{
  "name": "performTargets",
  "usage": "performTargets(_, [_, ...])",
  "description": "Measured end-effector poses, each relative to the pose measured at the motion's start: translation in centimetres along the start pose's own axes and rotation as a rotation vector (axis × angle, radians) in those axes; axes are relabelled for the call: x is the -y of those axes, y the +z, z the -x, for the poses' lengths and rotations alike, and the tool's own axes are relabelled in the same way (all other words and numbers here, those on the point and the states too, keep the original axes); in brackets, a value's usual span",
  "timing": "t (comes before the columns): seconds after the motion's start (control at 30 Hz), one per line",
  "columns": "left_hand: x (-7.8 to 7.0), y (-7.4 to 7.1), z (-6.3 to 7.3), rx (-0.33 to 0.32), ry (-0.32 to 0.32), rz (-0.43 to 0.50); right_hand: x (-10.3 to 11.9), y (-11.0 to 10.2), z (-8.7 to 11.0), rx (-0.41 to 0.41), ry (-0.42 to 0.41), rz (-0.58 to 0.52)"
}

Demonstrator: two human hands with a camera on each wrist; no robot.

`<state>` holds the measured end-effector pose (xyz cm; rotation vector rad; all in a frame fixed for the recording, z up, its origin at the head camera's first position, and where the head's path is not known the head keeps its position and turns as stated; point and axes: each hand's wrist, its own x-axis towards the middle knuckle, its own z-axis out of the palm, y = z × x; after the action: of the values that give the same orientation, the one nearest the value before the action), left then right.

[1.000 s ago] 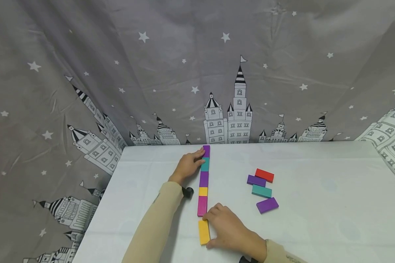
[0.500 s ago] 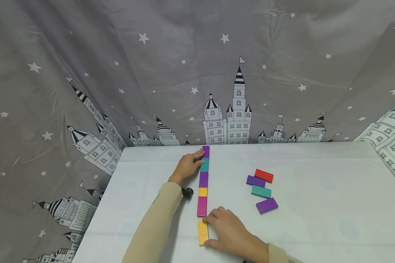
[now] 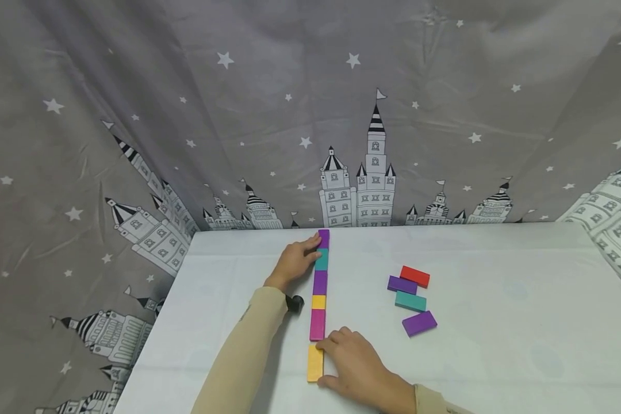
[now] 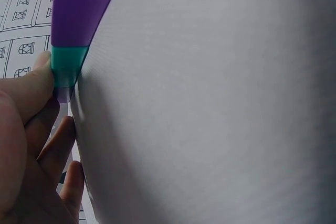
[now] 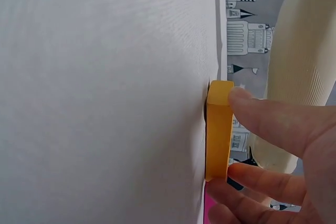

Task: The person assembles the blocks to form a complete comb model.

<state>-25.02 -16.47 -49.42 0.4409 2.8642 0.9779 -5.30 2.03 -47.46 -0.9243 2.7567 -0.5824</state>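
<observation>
Blocks lie end to end in a straight row: a far purple block (image 3: 324, 239), a teal block (image 3: 321, 260), a second purple block (image 3: 320, 282), a short yellow block (image 3: 318, 302) and a magenta block (image 3: 318, 325). My left hand (image 3: 292, 264) rests at the row's left side, its thumb on the teal block and fingertips by the far purple one. At the near end, my right hand (image 3: 356, 365) pinches a longer yellow block (image 3: 315, 363) between thumb and fingers by its ends. A small gap separates that block from the magenta one.
Right of the row lies a loose group: a red block (image 3: 415, 276), a dark purple block (image 3: 402, 284), a teal block (image 3: 411, 301) and a purple block (image 3: 420, 324). A grey curtain (image 3: 269, 86) with castles hangs behind the white table (image 3: 497, 345).
The yellow block in my right hand has slid slightly left and away from me, closer to the magenta block. My left hand has stayed in place.
</observation>
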Motion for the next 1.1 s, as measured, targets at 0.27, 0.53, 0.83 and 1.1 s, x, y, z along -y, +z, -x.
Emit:
performTargets(0.27, [-0.03,0.1,-0.05,-0.002,0.002,-0.001,0.08,-0.12,-0.15,-0.015,0.024,0.003])
performTargets(0.53, [0.16,0.15,-0.29,-0.001,0.003,-0.011,0.03,-0.07,-0.17,-0.059,0.006,0.008])
performTargets(0.83, [0.18,0.09,-0.23,-0.006,0.015,-0.004,0.14,-0.1,-0.36,-0.021,0.015,-0.004])
performTargets(1.1, [0.17,0.04,-0.1,-0.007,0.014,0.001,0.06,-0.2,-0.47,-0.008,0.03,-0.023])
